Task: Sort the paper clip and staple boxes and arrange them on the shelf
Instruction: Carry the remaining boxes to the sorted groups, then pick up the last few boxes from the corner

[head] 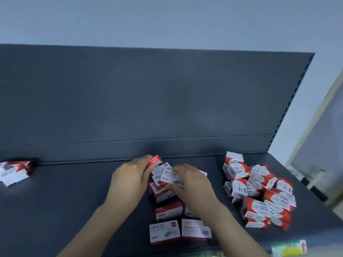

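Note:
Several white-and-red staple boxes (168, 211) lie in a loose cluster at the middle of the dark shelf (65, 197). My left hand (130, 180) grips a red-ended box (154, 161) at the cluster's far side. My right hand (191, 186) holds a staple box marked 24/6 (168, 176) on top of the cluster. A heap of paper clip boxes (259, 193) lies to the right. A small stack of boxes (15, 171) sits at the far left.
The shelf's dark back panel (148, 99) rises right behind the boxes. A green-and-yellow price label (289, 248) runs along the front edge at lower right. A pale wall and a door frame (315, 145) stand beyond the shelf's right end.

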{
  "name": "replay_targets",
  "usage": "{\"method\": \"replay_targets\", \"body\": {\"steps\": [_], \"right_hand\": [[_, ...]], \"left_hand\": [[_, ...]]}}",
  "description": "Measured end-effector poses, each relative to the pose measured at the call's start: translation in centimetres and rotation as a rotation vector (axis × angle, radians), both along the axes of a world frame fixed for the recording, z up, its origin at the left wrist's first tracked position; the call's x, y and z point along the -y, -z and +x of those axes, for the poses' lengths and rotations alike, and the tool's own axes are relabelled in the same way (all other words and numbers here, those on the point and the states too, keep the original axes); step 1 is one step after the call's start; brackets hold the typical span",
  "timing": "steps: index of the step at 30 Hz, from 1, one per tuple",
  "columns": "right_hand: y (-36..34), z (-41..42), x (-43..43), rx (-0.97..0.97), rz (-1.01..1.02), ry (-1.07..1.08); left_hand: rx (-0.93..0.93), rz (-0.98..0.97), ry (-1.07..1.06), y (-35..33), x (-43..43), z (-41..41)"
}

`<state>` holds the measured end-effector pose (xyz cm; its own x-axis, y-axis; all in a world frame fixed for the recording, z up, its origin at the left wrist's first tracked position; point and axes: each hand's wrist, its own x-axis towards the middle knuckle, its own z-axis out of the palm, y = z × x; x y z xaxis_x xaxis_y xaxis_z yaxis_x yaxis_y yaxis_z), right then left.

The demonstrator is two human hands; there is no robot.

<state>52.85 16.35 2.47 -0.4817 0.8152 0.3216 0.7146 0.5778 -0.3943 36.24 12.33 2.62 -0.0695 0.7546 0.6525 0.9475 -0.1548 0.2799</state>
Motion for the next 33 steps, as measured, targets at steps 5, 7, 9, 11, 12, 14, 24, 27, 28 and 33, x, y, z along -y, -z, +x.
{"method": "replay_targets", "body": {"steps": [5, 7, 9, 11, 12, 14, 24, 27, 28, 33], "right_hand": [[1.5, 4.1, -0.7, 0.061, -0.019, 0.015], [2.2, 4.7, -0.8, 0.086, -0.029, 0.016], [2.9, 4.8, -0.8, 0.108, -0.057, 0.015], [3.2, 4.8, -0.6, 0.135, -0.057, 0.013], [3.5, 4.8, -0.5, 0.135, -0.057, 0.014], [4.2, 4.6, -0.6, 0.114, -0.048, 0.021], [5.0, 3.2, -0.6, 0.236, 0.031, -0.019], [4.2, 2.0, -1.3, 0.300, -0.077, -0.082], [4.1, 1.4, -1.4, 0.299, -0.048, -0.130], [1.1, -5.1, 0.6, 0.171, 0.029, -0.173]], "left_hand": [[-0.124, -0.154, 0.019, 2.6, 0.6, 3.8], [-0.158, -0.200, 0.033, 4.0, 0.7, 4.5], [-0.161, -0.214, 0.068, 4.9, 0.7, 4.8], [-0.197, -0.209, 0.081, 5.2, 0.7, 5.1], [-0.237, -0.204, 0.078, 5.3, 0.8, 5.2], [-0.260, -0.228, 0.087, 5.7, 0.9, 5.2], [-0.295, -0.269, 0.108, 6.9, 2.4, 4.3], [-0.238, -0.248, 0.087, 5.7, 3.1, 3.1], [-0.209, -0.263, 0.081, 5.2, 3.3, 2.6], [-0.215, -0.274, -0.072, 2.2, 5.2, -3.2]]}}
